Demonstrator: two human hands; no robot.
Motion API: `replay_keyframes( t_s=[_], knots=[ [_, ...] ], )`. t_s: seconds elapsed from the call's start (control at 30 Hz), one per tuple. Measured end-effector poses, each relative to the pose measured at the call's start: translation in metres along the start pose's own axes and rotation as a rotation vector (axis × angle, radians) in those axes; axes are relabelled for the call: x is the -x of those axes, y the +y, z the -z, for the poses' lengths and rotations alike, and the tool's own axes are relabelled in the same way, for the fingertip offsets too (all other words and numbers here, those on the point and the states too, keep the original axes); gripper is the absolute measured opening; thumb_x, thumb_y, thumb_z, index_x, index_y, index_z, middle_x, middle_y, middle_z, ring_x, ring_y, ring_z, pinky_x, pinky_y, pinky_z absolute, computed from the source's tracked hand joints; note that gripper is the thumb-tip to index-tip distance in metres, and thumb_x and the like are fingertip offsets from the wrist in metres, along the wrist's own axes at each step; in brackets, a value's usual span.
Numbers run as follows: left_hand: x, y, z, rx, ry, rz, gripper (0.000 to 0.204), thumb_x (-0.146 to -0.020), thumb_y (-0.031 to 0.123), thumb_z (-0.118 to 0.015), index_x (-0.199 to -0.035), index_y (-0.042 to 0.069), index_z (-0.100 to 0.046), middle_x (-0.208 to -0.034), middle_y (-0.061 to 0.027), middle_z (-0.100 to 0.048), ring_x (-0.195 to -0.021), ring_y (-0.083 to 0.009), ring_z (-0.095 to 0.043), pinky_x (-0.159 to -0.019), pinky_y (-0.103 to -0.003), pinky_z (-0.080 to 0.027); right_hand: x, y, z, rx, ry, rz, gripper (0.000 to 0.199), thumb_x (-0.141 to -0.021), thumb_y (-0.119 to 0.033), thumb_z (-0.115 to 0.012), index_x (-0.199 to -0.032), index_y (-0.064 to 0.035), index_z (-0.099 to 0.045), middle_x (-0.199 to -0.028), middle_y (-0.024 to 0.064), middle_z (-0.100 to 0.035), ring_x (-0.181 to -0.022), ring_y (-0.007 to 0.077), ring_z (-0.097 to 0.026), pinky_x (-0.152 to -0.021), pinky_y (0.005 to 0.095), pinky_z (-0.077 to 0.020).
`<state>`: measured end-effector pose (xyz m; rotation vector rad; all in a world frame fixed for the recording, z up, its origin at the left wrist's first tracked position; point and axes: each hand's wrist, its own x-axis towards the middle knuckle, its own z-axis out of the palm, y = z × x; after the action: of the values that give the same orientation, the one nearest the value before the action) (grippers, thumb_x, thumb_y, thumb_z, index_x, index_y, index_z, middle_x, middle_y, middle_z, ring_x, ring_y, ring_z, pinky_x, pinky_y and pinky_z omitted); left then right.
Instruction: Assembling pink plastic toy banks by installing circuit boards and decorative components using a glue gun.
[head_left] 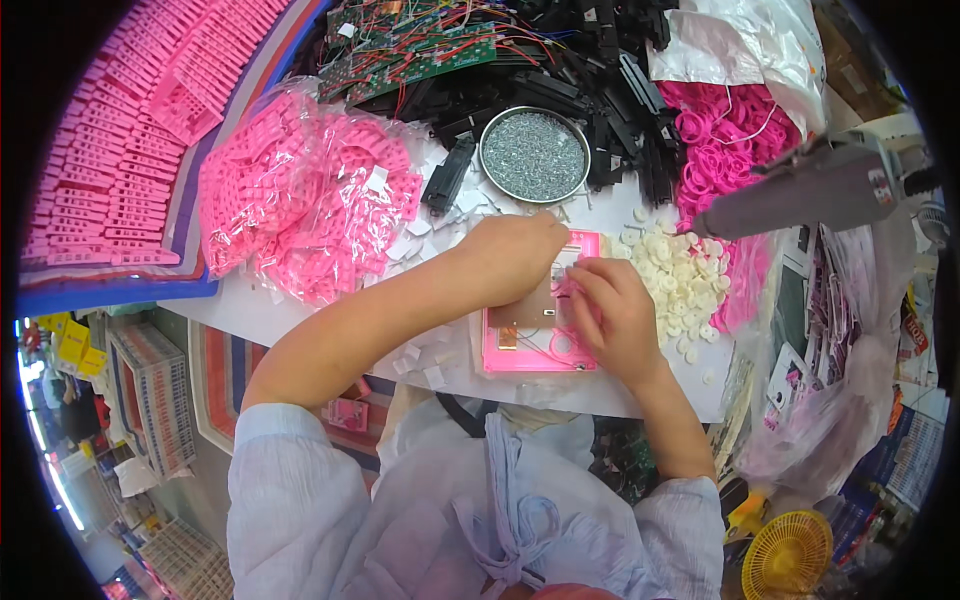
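Note:
A pink plastic housing [488, 352] lies on the white table in front of me, with a brown circuit board [522, 312] inside it and thin wires near its lower edge. My left hand [515, 258] reaches over the housing's upper left part, its fingers curled closed. Those fingertips are hidden behind the hand, so what they hold cannot be made out. From the right, my right hand [617, 312] bends over the housing's right side, thumb and fingers pinched together at the board's edge. Whatever is in that pinch is too small to tell.
Beyond my hands stands a round dish of small metal screws [535, 155], among black plastic parts [550, 95] and wired green circuit boards [430, 65]. Bagged pink parts [300, 190] lie left. Cream discs [690, 285] and pink rings [730, 135] lie right, below a grey power screwdriver [800, 190].

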<state>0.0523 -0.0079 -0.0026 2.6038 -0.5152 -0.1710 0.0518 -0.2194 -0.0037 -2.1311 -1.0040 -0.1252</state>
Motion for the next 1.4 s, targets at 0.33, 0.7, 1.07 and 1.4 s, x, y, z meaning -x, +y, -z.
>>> replay_keyframes(
  t_s=[0.33, 0.7, 1.07, 1.4],
  knots=[
    [0.009, -0.011, 0.006, 0.532, 0.102, 0.002, 0.015, -0.086, 0.014, -0.066, -0.095, 0.002, -0.066, -0.078, -0.0139, -0.069, -0.069, -0.0248, -0.068, -0.065, -0.034, -0.051, -0.019, 0.007, -0.011, 0.059, 0.011, -0.066, 0.015, -0.078, -0.016, -0.075, -0.089, -0.0071, -0.07, -0.101, 0.0047, -0.065, -0.1, 0.0296, -0.055, -0.087, 0.0434, -0.0434],
    [0.002, -0.007, 0.009, 0.35, -0.042, 0.019, 0.015, -0.086, 0.015, -0.066, -0.094, 0.002, -0.067, -0.088, -0.0157, -0.07, -0.081, -0.0329, -0.069, -0.071, -0.043, -0.053, -0.019, 0.008, -0.004, 0.142, 0.09, -0.027, 0.019, -0.076, -0.012, -0.073, -0.094, -0.0068, -0.069, -0.102, 0.007, -0.064, -0.101, 0.0314, -0.054, -0.089, 0.0437, -0.0433],
    [-0.036, 0.023, 0.019, -0.231, -0.462, -0.117, 0.019, -0.082, 0.01, -0.067, -0.096, -0.001, -0.069, -0.103, -0.0219, -0.066, -0.092, -0.0382, -0.069, -0.075, -0.047, -0.056, 0.003, 0.021, 0.032, 0.154, 0.068, -0.13, 0.025, -0.076, -0.01, -0.074, -0.1, -0.0062, -0.069, -0.111, 0.0106, -0.063, -0.109, 0.0342, -0.053, -0.093, 0.0435, -0.0458],
    [-0.043, 0.028, 0.019, -0.28, -0.532, -0.101, 0.022, -0.075, 0.011, -0.074, -0.092, -0.002, -0.073, -0.101, -0.0228, -0.067, -0.09, -0.0372, -0.071, -0.074, -0.044, -0.057, 0.008, 0.021, 0.034, 0.098, 0.051, -0.137, 0.025, -0.076, -0.009, -0.073, -0.1, -0.0051, -0.07, -0.111, 0.0112, -0.064, -0.108, 0.0334, -0.056, -0.093, 0.0429, -0.0464]
  ],
)
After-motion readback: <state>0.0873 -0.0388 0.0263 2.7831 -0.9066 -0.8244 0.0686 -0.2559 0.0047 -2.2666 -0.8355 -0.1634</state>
